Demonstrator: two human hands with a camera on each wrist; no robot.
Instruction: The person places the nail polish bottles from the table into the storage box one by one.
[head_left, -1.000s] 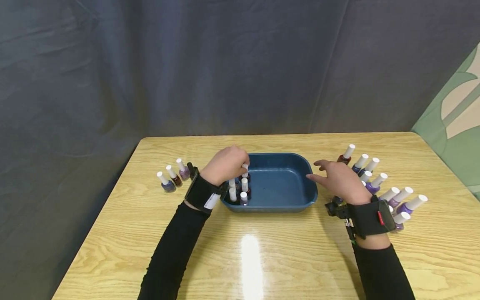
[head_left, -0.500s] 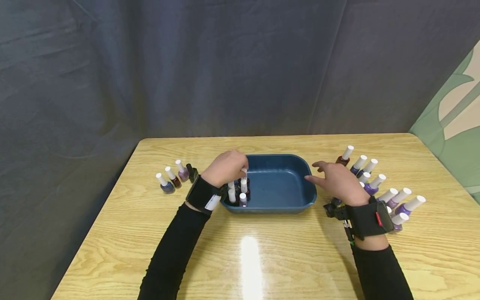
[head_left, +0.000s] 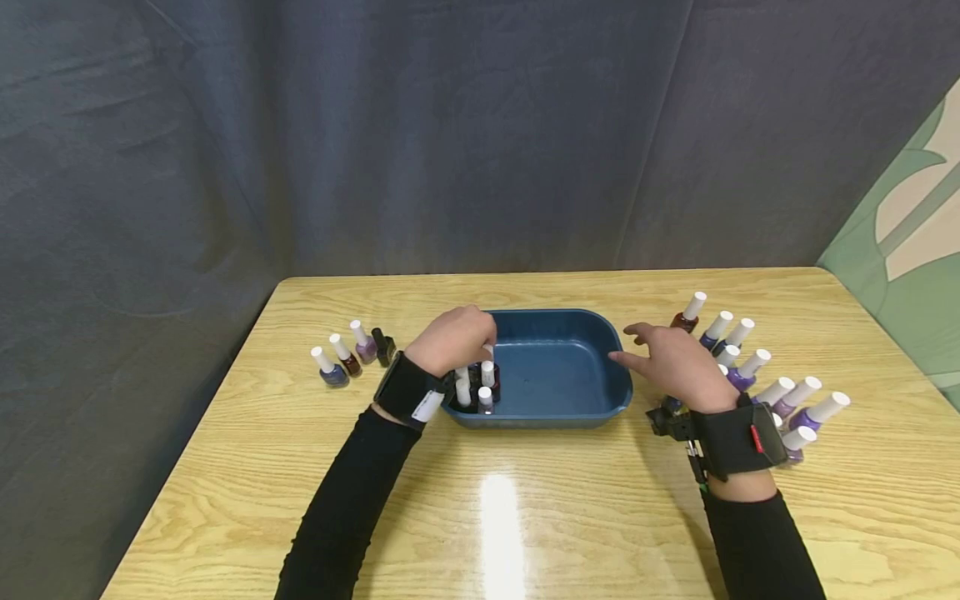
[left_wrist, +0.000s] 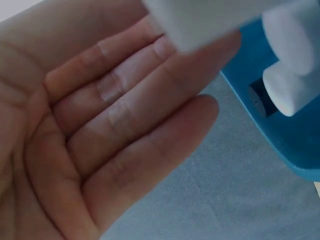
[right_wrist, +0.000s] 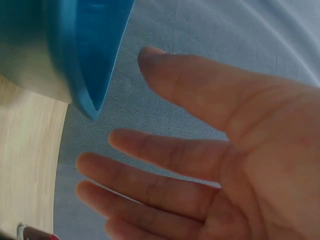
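Draped-off workspace, kind of room unclear: dark cloth behind wood-grain table, green-patterned surface alongside.

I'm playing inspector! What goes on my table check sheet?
Surface: wood-grain table, glare streak in front.
Job's things: blue tray, bottles in its left end; more bottles on both sides.
Clutter: nothing seen.
Left hand: seems to pinch a white bottle cap at the tray.
Right hand: near the tray, not touching, holding nothing.
Cables: thin dark strand by right wrist strap, possibly a cable.
Surroundings: dark cloth behind, green-and-cream pattern at right.
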